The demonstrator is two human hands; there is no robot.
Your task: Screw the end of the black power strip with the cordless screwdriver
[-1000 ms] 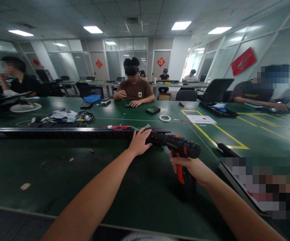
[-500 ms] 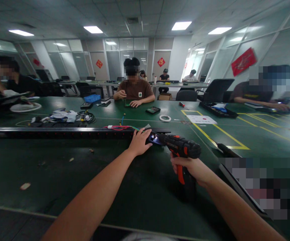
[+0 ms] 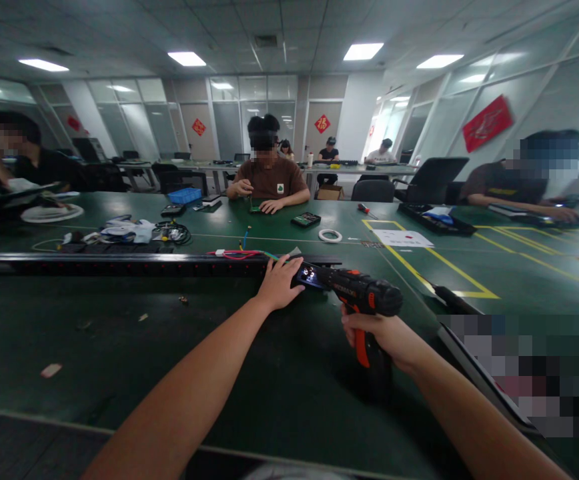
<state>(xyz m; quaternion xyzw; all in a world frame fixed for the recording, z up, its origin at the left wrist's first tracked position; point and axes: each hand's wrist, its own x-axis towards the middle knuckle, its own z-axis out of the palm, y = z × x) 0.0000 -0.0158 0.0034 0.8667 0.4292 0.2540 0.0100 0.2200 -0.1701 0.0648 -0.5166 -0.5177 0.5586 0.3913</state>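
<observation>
Drill, head view: the drill (image 3: 367, 291) sits in the right hand (image 3: 377, 331), fingers wrapped around its handle, nose pointing left at the bar (image 3: 134, 265).
Bar: long and black across the table (image 3: 169, 380); its right part lies under the left hand (image 3: 280, 283).
Left fingers: spread over the bar's top, thumb apart toward the drill; whether they grip or only press, I cannot tell.
Lit patch: a bluish glow (image 3: 309, 274) between left thumb and drill nose, its details too small to read.
Hidden: the drill's tip cannot be made out; the palm covers part of the handle; the bar's left end is cut off by the frame; square blurring masks the lower right.
Black tray: the tray (image 3: 462, 229), at far right, contains something blue and white.
Small case: the case (image 3: 305, 219) has small, indistinct contents.
Blue basket: contents of the basket (image 3: 184, 196) are unclear.
</observation>
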